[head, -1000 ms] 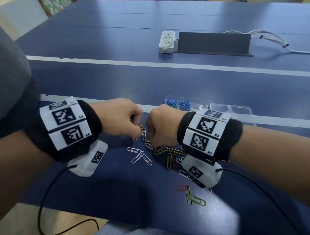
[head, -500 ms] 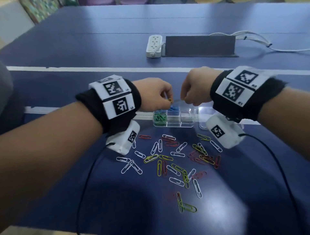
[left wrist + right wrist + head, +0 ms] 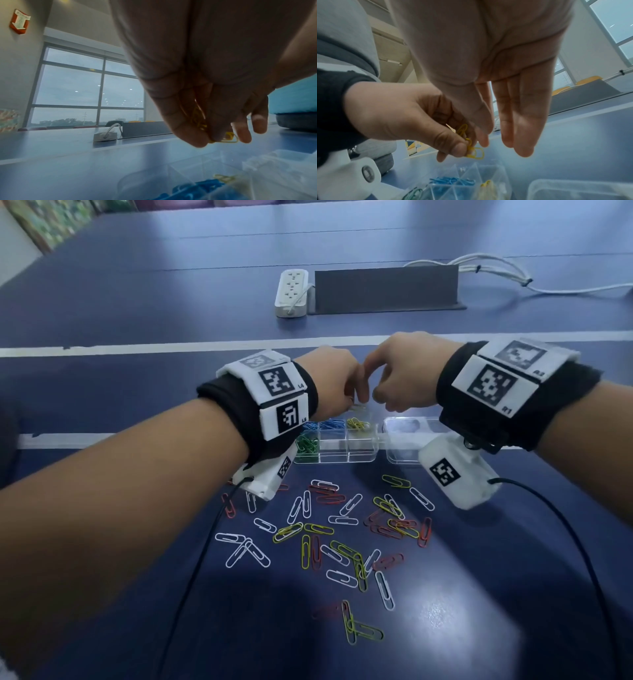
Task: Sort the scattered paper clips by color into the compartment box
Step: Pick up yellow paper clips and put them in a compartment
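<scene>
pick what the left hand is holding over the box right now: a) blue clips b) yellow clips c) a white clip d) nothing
b: the left hand pinches a small bunch of yellow clips between thumb and fingers, above the clear box, while the right hand hangs open beside it with straight fingers.

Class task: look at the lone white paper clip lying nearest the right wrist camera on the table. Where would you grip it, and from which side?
Judging by its pose, pinch the white paper clip across its two long wires near the middle, fingers coming straight down from above. It lies flat on the table, apart from the other clips, so both long sides are free.
</scene>
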### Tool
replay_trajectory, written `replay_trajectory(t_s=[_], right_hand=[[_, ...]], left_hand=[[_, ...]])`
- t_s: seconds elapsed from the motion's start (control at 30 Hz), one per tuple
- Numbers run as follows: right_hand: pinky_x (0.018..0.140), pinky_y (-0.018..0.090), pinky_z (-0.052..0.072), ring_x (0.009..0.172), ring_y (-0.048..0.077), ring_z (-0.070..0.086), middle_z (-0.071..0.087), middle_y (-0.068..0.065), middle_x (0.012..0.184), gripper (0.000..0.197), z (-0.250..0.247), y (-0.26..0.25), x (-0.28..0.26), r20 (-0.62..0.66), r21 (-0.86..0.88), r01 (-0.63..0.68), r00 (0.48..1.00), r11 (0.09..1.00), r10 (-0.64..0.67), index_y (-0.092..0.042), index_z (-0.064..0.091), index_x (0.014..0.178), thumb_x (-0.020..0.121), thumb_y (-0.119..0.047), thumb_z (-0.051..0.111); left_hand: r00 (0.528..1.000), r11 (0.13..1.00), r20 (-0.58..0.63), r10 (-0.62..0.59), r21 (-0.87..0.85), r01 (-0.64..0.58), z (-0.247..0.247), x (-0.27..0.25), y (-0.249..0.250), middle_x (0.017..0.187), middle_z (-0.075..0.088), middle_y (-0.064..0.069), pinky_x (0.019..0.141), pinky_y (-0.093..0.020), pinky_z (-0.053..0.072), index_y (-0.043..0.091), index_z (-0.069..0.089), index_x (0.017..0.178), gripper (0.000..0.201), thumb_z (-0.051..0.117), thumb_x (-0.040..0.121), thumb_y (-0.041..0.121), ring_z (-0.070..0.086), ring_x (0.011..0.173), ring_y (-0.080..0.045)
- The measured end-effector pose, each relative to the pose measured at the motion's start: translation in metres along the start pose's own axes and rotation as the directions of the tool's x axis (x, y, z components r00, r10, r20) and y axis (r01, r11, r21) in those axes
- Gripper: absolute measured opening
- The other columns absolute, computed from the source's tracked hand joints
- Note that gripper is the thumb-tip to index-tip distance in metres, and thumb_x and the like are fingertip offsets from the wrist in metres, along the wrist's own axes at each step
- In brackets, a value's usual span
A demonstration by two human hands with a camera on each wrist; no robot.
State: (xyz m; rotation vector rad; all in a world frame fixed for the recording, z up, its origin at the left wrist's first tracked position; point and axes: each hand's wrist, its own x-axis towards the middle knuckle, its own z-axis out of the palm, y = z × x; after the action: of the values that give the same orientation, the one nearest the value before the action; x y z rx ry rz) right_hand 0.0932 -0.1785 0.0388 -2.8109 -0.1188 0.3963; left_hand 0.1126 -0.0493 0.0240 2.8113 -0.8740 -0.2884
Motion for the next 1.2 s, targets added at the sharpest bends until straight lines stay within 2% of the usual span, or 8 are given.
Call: replay_trajectory(t_s=[0.27,0.43,0.57,0.8,0.87,0.97,1.1,1.2], right_hand=[[0.084,0.030,0.049,0.088,0.020,0.055,0.058,0.000,0.086,0.030,0.005,0.024,-0.015,-0.033,-0.028,-0.017,0.999,0.999,0.016,-0.030,0.064,0.110,0.081,-0.026,0.057],[0.087,0.032,0.049,0.082,0.020,0.053,0.058,-0.002,0.082,0.027,0.007,0.028,-0.024,-0.037,-0.018,0.000,0.999,1.000,0.000,-0.028,0.064,0.109,0.083,-0.028,0.057],[0.077,0.026,0.048,0.078,0.021,0.058,0.059,-0.007,0.065,0.015,0.013,0.024,-0.037,-0.036,-0.046,0.047,0.998,0.998,-0.048,-0.022,0.071,0.087,0.079,-0.020,0.059],[0.072,0.028,0.054,0.086,0.022,0.065,0.072,-0.001,0.091,0.017,0.041,0.008,-0.053,0.128,-0.198,0.146,0.984,0.969,-0.122,-0.024,0.072,0.088,0.075,-0.016,0.065],[0.053,0.019,0.042,0.091,0.023,0.066,0.071,-0.002,0.096,0.021,0.045,0.007,-0.052,0.123,-0.226,0.139,0.986,0.964,-0.113,-0.027,0.070,0.092,0.075,-0.016,0.066],[0.047,0.015,0.023,0.094,0.021,0.064,0.069,-0.006,0.096,0.024,0.048,0.006,-0.054,0.117,-0.236,0.134,0.987,0.962,-0.109,-0.031,0.068,0.093,0.077,-0.013,0.060],[0.050,0.017,0.033,0.090,0.021,0.062,0.062,-0.007,0.086,0.026,0.046,0.004,-0.057,0.148,-0.228,0.154,0.981,0.961,-0.122,-0.030,0.067,0.096,0.079,-0.014,0.055],[0.072,0.031,0.054,0.087,0.024,0.064,0.069,-0.001,0.086,0.025,0.044,0.006,-0.060,0.137,-0.178,0.176,0.979,0.968,-0.153,-0.021,0.073,0.091,0.080,-0.013,0.052]], left_hand=[[0.996,0.997,0.056,0.070,0.010,-0.071,0.005,0.007,0.013,0.084,0.064,0.004,0.075,-0.023,0.043,0.020,0.068,0.103,0.030,0.062,0.078,0.005,0.058,0.079,-0.013],[0.997,0.995,0.031,0.073,-0.063,-0.071,0.005,0.002,0.011,0.096,0.072,-0.001,0.081,-0.024,0.050,0.019,0.069,0.103,0.033,0.061,0.076,0.000,0.067,0.086,-0.015],[0.994,0.987,-0.029,0.102,-0.121,-0.105,0.006,-0.008,0.008,0.096,0.071,-0.002,0.079,-0.018,0.046,0.019,0.069,0.102,0.031,0.062,0.077,0.002,0.065,0.085,-0.012],[0.993,0.977,-0.037,0.114,-0.178,-0.119,0.007,-0.024,-0.001,0.093,0.069,0.002,0.080,-0.022,0.048,0.022,0.067,0.102,0.026,0.063,0.080,0.010,0.066,0.083,-0.012],[0.992,0.978,-0.039,0.117,-0.169,-0.122,0.006,-0.028,-0.003,0.087,0.068,0.004,0.071,-0.017,0.044,0.023,0.067,0.101,0.022,0.063,0.081,0.014,0.064,0.078,-0.011],[0.993,0.984,-0.032,0.114,-0.131,-0.117,0.005,-0.038,-0.007,0.076,0.065,0.007,0.064,-0.009,0.039,0.024,0.068,0.095,0.016,0.064,0.080,0.021,0.059,0.066,-0.007],[0.993,0.993,0.076,0.094,-0.085,-0.087,0.011,-0.053,-0.010,0.063,0.061,0.011,0.063,-0.019,0.042,0.027,0.069,0.087,0.010,0.067,0.078,0.028,0.053,0.059,0.003],[0.984,0.997,0.165,0.074,-0.041,-0.068,0.017,-0.061,-0.011,0.058,0.060,0.010,0.058,-0.013,0.041,0.028,0.068,0.082,0.006,0.068,0.076,0.028,0.050,0.049,0.005]])
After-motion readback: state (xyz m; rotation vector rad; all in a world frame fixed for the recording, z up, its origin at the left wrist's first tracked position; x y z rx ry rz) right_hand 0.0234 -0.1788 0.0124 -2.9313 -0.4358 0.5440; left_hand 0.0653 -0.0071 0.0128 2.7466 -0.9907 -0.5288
